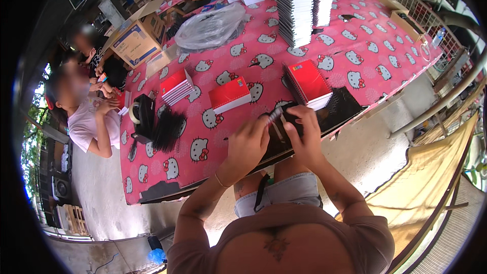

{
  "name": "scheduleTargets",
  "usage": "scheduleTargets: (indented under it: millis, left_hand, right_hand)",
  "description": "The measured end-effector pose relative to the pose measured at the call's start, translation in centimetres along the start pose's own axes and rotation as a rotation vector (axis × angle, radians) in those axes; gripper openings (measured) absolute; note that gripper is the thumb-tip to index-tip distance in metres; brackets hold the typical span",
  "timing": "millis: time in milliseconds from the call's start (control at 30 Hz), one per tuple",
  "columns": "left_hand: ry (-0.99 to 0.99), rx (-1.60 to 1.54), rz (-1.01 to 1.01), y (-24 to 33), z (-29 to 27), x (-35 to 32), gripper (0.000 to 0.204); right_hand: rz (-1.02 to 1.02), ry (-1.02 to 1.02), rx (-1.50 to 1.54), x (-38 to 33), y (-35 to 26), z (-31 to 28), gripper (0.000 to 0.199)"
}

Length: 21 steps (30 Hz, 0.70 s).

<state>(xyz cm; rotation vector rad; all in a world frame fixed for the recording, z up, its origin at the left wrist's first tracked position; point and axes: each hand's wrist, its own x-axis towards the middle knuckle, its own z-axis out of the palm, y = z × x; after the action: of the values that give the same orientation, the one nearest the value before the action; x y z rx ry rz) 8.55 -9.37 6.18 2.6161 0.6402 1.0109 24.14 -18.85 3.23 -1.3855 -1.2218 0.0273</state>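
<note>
At the table's near edge my left hand [248, 142] is closed, thumb and fingers pinching a small grey-white ribbed piece [275, 114] whose kind I cannot make out. Just to its right, my right hand [305, 133] has bent fingers, with the thumb apart from the index finger; nothing plainly shows in its grip. Both hands are over a black patch [278, 144] on the table's edge. Beyond them lie a stack of red spiral notebooks [309, 81] and, further left, red-covered books [229, 94].
Black binding combs [170, 129] lie left beside a tape dispenser [143, 114]. Another red stack [176, 87] sits behind. Tall notebook stacks [294, 15], a plastic bag [210, 28] and a cardboard box [137, 40] stand further off. People work across and left of the pink tablecloth [231, 147].
</note>
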Motion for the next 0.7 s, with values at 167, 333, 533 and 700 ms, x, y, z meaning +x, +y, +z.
scheduleTargets:
  millis: [167,333,533,700]
  left_hand:
    - [0.109,-0.509,0.108,4.1,1.0,6.6,0.037]
    - [-0.083,-0.736,-0.165,4.1,1.8,10.0,0.030]
    - [0.217,-0.511,0.090,1.1,4.2,13.8,0.024]
    - [0.131,-0.208,0.542,-3.4,8.2,13.0,0.026]
  right_hand:
    - [0.121,-0.129,0.500,2.1,-1.4,-2.6,0.060]
    - [0.100,-0.183,0.641,4.4,0.6,-4.8,0.063]
    - [0.254,0.076,0.527,7.5,5.8,-8.4,0.033]
    - [0.382,-0.189,0.272,7.0,11.3,-9.7,0.038]
